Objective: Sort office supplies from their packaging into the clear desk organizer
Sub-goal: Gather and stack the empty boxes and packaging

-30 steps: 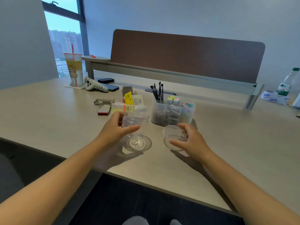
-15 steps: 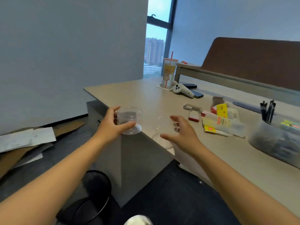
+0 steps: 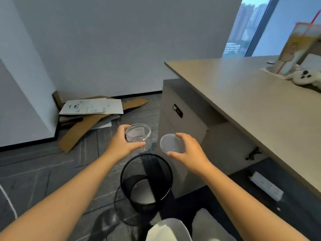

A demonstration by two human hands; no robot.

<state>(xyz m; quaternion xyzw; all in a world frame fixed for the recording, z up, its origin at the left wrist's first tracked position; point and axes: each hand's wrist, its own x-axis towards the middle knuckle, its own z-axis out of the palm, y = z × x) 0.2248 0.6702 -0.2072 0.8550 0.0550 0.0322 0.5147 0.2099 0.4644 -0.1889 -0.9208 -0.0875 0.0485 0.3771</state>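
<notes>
My left hand grips a small clear plastic jar, open at the top and looking empty, held upright in the air. My right hand holds the jar's clear round lid between thumb and fingertips, tilted toward me. Both are held out over a black mesh wastebasket standing on the floor just below them. The clear desk organizer is out of view.
The desk runs along the right, with a drink cup and a white object at its far end. A grey drawer cabinet stands under it. Flattened cardboard and papers lie by the wall. A power strip lies on the floor.
My view has swung left and down from the desk to the floor. Both hands carried the jar and lid off the desk edge and now hold them above the wastebasket.
</notes>
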